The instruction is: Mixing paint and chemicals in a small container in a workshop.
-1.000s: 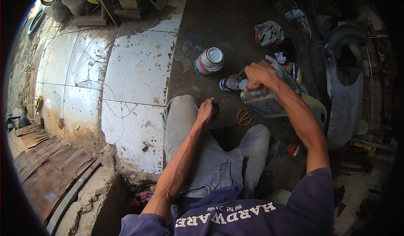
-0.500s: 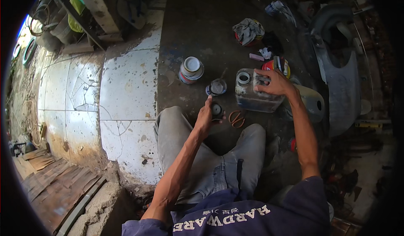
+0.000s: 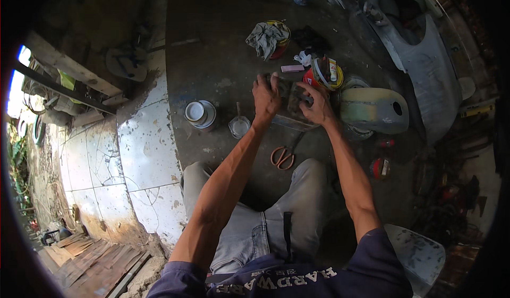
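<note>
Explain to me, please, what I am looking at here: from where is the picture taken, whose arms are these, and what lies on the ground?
A camera worn on a person's head looks down, so the arms are the person's own. The person sits on a dark floor. The left hand and right hand both grip a grey rectangular can. Around it lie orange-handled scissors, a small open tin, a white-lidded can, a rag and a pale curved panel.

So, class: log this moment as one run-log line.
left hand: on metal can | right hand: on can | scissors: on floor
</note>
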Demonstrator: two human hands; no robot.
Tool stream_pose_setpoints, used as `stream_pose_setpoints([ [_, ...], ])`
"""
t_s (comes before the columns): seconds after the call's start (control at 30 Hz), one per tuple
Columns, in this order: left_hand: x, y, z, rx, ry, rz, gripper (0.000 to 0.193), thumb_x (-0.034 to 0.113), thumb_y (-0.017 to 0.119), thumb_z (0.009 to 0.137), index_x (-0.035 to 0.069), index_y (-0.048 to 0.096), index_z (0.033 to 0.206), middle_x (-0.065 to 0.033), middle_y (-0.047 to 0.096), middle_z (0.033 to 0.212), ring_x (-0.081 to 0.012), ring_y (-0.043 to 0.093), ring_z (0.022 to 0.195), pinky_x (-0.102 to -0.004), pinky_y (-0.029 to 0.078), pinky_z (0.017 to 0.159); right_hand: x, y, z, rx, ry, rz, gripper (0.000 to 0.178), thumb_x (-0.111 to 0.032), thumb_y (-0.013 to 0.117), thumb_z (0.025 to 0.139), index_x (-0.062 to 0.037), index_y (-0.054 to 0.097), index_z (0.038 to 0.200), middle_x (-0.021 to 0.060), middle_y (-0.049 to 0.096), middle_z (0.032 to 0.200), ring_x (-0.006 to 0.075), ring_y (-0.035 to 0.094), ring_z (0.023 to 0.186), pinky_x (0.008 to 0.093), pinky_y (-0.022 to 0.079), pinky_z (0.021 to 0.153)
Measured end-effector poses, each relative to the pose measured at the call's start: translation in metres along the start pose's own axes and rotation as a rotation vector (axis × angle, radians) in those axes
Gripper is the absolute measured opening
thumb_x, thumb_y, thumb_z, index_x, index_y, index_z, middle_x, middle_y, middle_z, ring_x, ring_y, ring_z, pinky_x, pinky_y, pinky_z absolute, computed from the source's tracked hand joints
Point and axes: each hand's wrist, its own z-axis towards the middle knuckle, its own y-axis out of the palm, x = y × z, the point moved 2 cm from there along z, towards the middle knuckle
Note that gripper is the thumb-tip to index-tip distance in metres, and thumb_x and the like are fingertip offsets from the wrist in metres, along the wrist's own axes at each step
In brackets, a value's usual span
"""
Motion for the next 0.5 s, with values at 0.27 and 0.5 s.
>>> stream_pose_setpoints([
  [0.27,0.02,0.024,-0.006,-0.234,0.465,0.583,0.053,0.03,0.075,0.089,0.005,0.062,0.135,-0.0211,0.068,0.117,-0.0402,0.057,0.109,-0.0507,0.042,0.095,0.026,-0.007,0.0,0.061,-0.069,0.04,0.057,-0.007,0.069,0.074,-0.0092,0.065,0.131,0.0165,0.07,0.095,0.0366,0.068,0.089,0.0458,0.053,0.086],
  [0.5,0.022,0.006,-0.037,-0.178,0.553,0.726,0.077,0.026,0.076,0.086,0.003,0.044,0.153,-0.0252,0.051,0.15,-0.0457,0.048,0.137,-0.0552,0.033,0.118,0.0,-0.017,0.021,0.263,-0.226,-0.003,0.051,-0.007,0.072,0.078,-0.0072,0.066,0.128,0.0145,0.068,0.116,0.0359,0.064,0.117,0.0476,0.051,0.1],
])
